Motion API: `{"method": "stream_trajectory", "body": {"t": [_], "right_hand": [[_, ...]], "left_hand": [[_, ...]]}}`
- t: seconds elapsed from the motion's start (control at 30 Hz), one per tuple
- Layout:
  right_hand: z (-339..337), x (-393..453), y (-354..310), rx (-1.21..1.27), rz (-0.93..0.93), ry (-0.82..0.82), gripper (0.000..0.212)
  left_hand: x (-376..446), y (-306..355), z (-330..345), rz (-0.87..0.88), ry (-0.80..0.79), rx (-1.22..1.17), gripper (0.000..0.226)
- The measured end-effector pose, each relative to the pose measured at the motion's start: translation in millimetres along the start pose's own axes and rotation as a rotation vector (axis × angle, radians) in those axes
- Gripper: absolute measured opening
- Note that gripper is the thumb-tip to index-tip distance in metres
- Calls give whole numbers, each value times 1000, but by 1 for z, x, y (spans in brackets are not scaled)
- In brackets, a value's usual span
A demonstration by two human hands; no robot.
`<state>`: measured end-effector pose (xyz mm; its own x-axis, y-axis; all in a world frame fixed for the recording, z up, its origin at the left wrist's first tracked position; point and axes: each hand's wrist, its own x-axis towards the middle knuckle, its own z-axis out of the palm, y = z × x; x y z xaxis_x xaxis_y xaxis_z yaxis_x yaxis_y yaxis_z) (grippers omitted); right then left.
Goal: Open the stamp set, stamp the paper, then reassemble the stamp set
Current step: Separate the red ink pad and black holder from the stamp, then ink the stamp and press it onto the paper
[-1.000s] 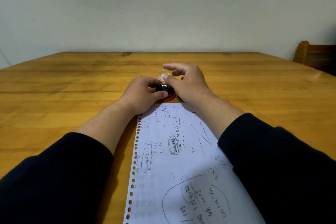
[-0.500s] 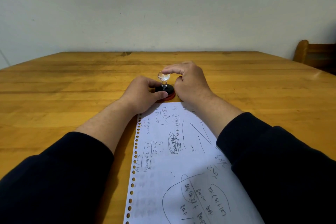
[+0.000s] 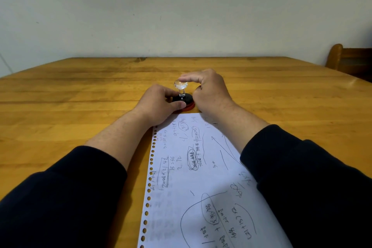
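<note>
The stamp set [image 3: 182, 96] stands on the wooden table just beyond the top edge of the paper [image 3: 193, 177]. It has a clear round knob on a clear stem, a black disc body and a red base underneath. My left hand [image 3: 159, 104] grips the red base and black disc from the left, thumb along the front. My right hand [image 3: 209, 90] is to the right, its fingertips pinching the top of the clear knob. The paper is a white punched sheet covered with handwriting, lying between my forearms.
The wooden table [image 3: 80, 94] stretches wide to both sides and runs back to a pale wall. A wooden chair back [image 3: 348, 60] shows at the far right edge. Dark sleeves cover my forearms near the camera.
My right hand has risen from the stem and base to the top of the clear knob, which now stands in full view. My left hand has stayed on the base.
</note>
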<state>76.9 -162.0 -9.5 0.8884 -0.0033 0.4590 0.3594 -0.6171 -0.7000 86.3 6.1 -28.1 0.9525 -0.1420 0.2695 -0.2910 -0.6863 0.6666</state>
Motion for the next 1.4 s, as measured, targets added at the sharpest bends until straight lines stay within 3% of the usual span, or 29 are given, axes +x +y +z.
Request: {"method": "stream_trajectory", "body": {"t": [0.2,0.53,0.8,1.4], "right_hand": [[-2,3,1,-11,36,55,61],[3,2,2,58,37,12,66],[8,-4,3,104,-22,-8,16],[-12,-4,-18,273,-77,66,29]], "left_hand": [[-1,2,0,-4,-7,-9,36],[-2,2,0,-3,-2,8,31],[-4,3,-1,22,-4,6,25],[-16,21,-14,176,221,-112,42]]}}
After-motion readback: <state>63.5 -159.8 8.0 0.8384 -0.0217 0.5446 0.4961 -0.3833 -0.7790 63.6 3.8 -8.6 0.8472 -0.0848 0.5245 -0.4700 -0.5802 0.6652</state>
